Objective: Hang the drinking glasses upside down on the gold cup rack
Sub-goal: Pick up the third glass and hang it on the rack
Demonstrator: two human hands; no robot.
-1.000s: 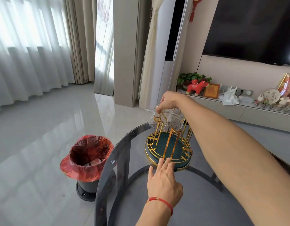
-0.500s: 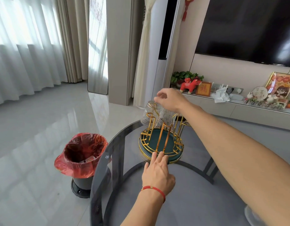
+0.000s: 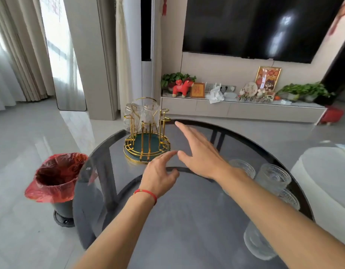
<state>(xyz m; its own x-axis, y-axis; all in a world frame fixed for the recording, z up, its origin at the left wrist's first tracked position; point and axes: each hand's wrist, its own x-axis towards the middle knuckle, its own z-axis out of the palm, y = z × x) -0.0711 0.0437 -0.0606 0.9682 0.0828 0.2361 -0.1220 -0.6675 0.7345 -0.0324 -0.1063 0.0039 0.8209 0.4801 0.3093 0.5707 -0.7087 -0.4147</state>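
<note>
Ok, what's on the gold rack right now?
Two ribbed glasses hang upside down on the far pegs of the gold rack; the near pegs are bare. Anything behind the glasses is hidden.

Cup rack (image 3: 147, 140) at table's (image 3: 187, 230) far left, loose glasses (image 3: 272, 179) at right edge, bin (image 3: 55, 183) left of table

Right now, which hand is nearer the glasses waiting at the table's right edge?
Right. The right hand hovers open just left of the waiting glasses, its wrist beside them. The left hand is farther left, fingertips near the gold cup rack.
</note>
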